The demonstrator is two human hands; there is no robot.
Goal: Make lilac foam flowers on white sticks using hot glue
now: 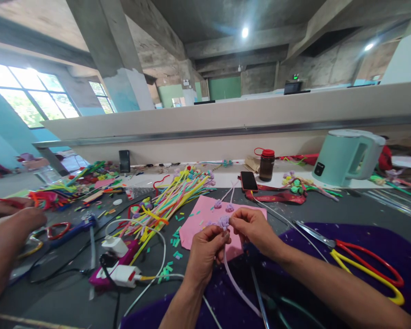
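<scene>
Grey surface (71, 292) under a concrete ceiling, strewn with bright pipe cleaners (171, 198). Left hand (205, 251) and right hand (255, 228) meeting above a pink sheet (198, 224), both pinched shut on a fuzzy lilac flower (223, 222), its pale stem (238, 288) trailing down over purple cloth (380, 246). Scissors (363, 265) with red and yellow handles lying just right of the right hand. Phone (249, 181), brown bottle (266, 165) and mint kettle (345, 157) farther back. Another person's hand (17, 224) at far left.
</scene>
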